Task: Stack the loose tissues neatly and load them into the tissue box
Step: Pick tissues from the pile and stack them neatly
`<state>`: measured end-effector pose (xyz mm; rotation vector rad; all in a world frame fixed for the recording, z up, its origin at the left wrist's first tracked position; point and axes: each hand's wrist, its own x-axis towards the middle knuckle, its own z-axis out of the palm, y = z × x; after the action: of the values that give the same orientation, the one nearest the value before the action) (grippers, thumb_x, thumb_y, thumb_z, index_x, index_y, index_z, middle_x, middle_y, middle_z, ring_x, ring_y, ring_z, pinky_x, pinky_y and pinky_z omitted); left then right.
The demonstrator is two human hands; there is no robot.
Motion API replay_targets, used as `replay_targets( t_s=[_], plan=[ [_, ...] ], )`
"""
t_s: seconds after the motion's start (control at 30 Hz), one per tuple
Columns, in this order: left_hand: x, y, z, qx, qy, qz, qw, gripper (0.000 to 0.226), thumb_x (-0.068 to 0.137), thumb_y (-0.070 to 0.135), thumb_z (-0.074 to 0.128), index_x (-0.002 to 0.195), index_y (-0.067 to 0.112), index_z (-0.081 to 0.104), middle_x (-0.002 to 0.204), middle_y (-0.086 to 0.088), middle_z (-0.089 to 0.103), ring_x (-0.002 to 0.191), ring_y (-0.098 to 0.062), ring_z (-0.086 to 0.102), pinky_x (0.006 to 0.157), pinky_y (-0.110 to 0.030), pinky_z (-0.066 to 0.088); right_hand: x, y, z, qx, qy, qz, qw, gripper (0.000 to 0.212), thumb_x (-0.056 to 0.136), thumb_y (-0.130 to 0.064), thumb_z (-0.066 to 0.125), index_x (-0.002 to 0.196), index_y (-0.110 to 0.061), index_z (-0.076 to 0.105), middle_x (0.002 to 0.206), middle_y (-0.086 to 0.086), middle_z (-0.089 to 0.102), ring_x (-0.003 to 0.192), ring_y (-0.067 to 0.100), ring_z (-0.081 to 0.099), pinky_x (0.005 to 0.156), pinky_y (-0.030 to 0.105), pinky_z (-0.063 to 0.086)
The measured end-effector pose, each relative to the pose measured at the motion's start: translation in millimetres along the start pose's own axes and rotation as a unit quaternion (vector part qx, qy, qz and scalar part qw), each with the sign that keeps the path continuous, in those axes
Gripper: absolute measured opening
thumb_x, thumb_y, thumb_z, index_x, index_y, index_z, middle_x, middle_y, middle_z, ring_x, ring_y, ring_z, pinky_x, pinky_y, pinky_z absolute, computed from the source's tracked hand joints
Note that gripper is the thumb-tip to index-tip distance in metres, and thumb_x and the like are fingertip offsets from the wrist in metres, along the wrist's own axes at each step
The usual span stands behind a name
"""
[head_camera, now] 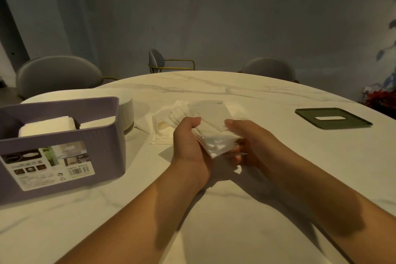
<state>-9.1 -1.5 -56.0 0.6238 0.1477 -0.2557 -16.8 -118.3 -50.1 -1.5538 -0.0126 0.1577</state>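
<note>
Both hands hold a small stack of white tissues (211, 126) just above the middle of the marble table (267, 100). My left hand (188, 146) grips its left edge, thumb on top. My right hand (246, 143) grips its right edge, thumb on top and fingers beneath. More loose tissues (164, 122) lie crumpled on the table behind and to the left of the stack. The purple tissue box (64, 148) stands open at the left, with a pile of folded tissues (46, 127) inside it.
The dark green lid (333, 118) with a slot lies flat at the right of the table. A round white object (126, 111) stands behind the box. Grey chairs (57, 75) ring the far edge. Red decoration (380, 96) sits far right.
</note>
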Motion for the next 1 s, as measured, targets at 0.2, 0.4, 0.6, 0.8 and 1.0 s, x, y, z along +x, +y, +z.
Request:
replay_targets(
  t_s=[0.2,0.4,0.6,0.8,1.0],
  plan=[
    [-6,-2,0,0.045,-0.014,0.015,0.999,0.030,0.086,0.028,0.052,0.102,0.006,0.064,0.083,-0.017,0.070,0.080,-0.033,0.064,0.078,-0.041,0.053,-6,-2,-1,0.045,-0.039,-0.023,0.998,0.024,0.085,-0.016,0.066,0.109,-0.016,0.061,0.089,0.004,0.074,0.078,0.020,0.072,0.063,0.028,0.058],
    [0,0,-9,0.121,0.046,0.124,0.984,0.041,0.083,0.002,0.061,0.121,0.015,0.058,0.096,-0.006,0.069,0.088,-0.023,0.064,0.074,-0.036,0.055,-3,0,-15,0.036,0.075,-0.077,0.994,0.025,0.084,-0.012,0.068,0.104,-0.022,0.058,0.105,0.003,0.065,0.092,0.023,0.064,0.067,0.029,0.055],
    [-3,0,-12,0.247,0.057,0.149,0.956,0.049,0.081,0.000,0.066,0.117,0.029,0.052,0.111,-0.004,0.060,0.100,-0.028,0.060,0.085,-0.050,0.055,-5,1,-24,0.034,0.116,-0.111,0.986,0.026,0.088,-0.014,0.064,0.110,-0.025,0.054,0.115,0.005,0.059,0.104,0.030,0.059,0.087,0.045,0.055],
    [-10,-4,-7,0.350,0.014,0.167,0.922,0.060,0.085,-0.008,0.053,0.132,0.027,0.038,0.117,-0.002,0.052,0.093,-0.017,0.054,0.058,-0.020,0.052,-13,8,-27,0.060,0.086,-0.135,0.985,0.026,0.089,-0.008,0.060,0.107,-0.027,0.058,0.109,0.002,0.059,0.101,0.029,0.061,0.071,0.035,0.059],
    [-10,-7,-5,0.446,-0.022,0.171,0.878,0.077,0.084,-0.008,0.058,0.139,0.033,0.025,0.121,-0.001,0.040,0.103,-0.018,0.045,0.068,-0.017,0.047,-8,14,-33,-0.116,0.098,-0.174,0.973,0.048,0.091,-0.005,0.057,0.126,-0.033,0.040,0.122,-0.005,0.047,0.108,0.020,0.051,0.078,0.022,0.053]
  ],
)
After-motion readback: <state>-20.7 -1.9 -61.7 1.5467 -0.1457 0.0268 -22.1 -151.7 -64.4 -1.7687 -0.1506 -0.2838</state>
